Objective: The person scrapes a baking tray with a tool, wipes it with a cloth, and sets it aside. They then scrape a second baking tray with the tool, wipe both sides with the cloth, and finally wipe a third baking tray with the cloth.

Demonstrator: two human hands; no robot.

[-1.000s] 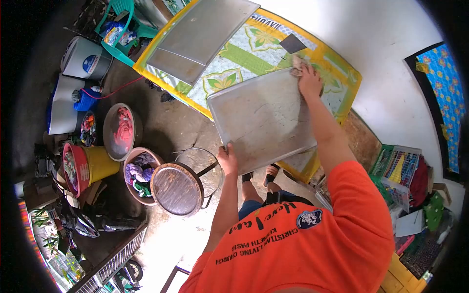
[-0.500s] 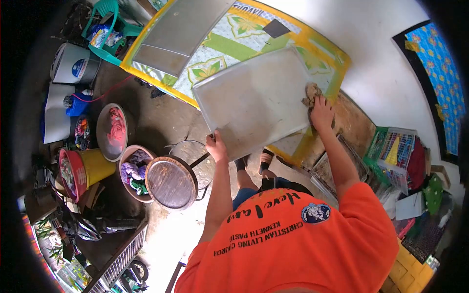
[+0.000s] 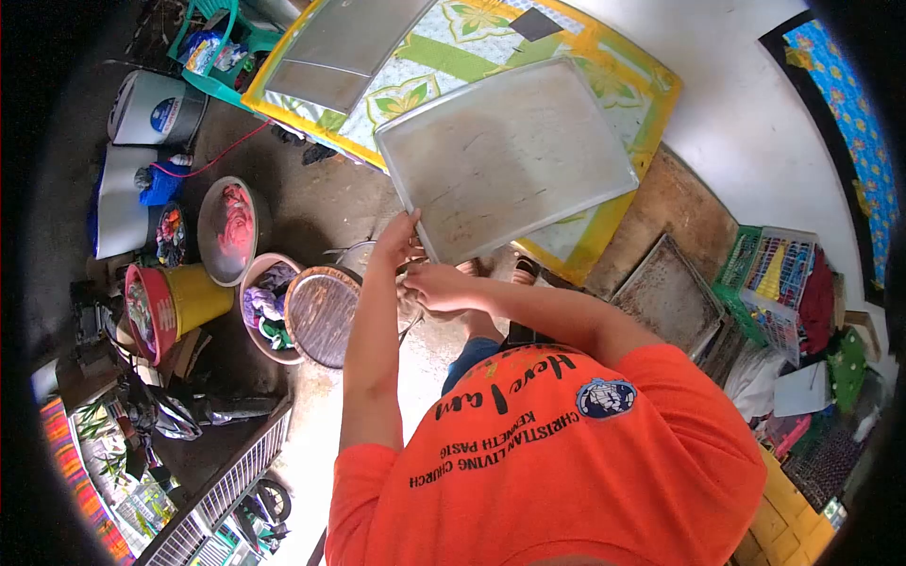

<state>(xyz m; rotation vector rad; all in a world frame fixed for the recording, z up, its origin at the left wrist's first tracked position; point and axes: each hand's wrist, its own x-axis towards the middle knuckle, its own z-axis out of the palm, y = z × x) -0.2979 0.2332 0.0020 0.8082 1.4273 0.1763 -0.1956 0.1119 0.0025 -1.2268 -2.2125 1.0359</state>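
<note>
A flat metal baking tray [image 3: 510, 156] lies tilted across the table, its near left corner jutting past the table edge. My left hand [image 3: 398, 241] is closed on the tray's left rim close to that corner. My right hand [image 3: 436, 286] has its arm crossed in front of my body and sits just below the same corner, fingers closed. A brownish cloth [image 3: 408, 294] shows only in part at its fingers. A second grey tray [image 3: 349, 47] rests at the far left of the table, and a small dark square [image 3: 535, 24] lies at the back.
The table [image 3: 618, 222] has a patterned cover with yellow edging. On the left stand a round wooden stool [image 3: 324, 316], basins with clothes [image 3: 236, 222] and a yellow bucket [image 3: 198, 300]. More dark trays [image 3: 665, 283] and a green crate [image 3: 741, 259] are at the right.
My right hand has swept from the tray's right edge to its near left corner with the cloth. My left hand has shifted slightly up and left along the rim.
</note>
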